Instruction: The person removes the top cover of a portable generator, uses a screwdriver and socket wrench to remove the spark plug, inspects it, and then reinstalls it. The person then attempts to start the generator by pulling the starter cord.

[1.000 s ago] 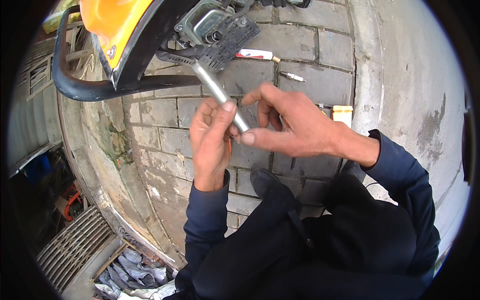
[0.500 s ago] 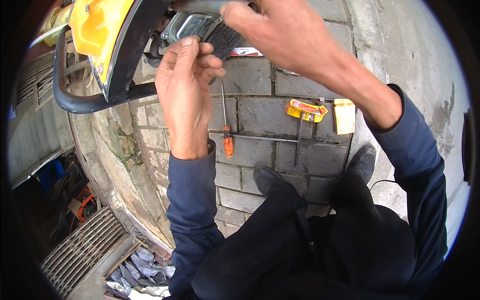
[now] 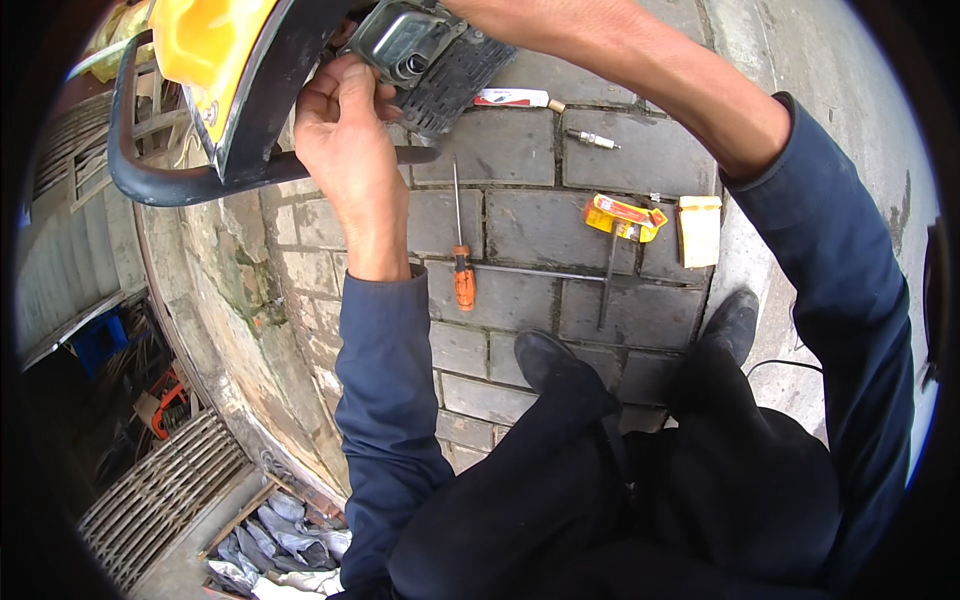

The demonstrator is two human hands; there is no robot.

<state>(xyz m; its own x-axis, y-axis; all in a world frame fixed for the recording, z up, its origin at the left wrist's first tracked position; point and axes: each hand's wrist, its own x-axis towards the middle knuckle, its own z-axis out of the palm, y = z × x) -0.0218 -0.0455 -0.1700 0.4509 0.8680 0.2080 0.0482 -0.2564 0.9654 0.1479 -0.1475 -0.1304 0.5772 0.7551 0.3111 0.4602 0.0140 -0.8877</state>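
My left hand (image 3: 345, 140) is at the underside of a small engine on a yellow-and-black machine (image 3: 215, 40). Thumb and fingers are pinched together beside the silver metal cover (image 3: 410, 45); whatever sits between them is hidden. Next to that cover is a dark slotted guard (image 3: 455, 85). My right hand (image 3: 495, 12) reaches past the engine at the top edge, where its fingers are cut off from sight. A black tubular frame (image 3: 180, 190) curves below the machine's yellow body.
On the paving lie an orange-handled screwdriver (image 3: 463, 275), a spark plug (image 3: 593, 139), a T-handled tool (image 3: 608, 280), a torn yellow-red packet (image 3: 625, 218), a yellowish box (image 3: 699, 232) and a white-red box (image 3: 512, 97). A crate of grey cloths (image 3: 285, 540) stands lower left.
My left hand has shifted left and slightly down to the engine's edge. My right hand has moved up, mostly out of the picture, uncovering the spark plug. The view has shifted slightly.
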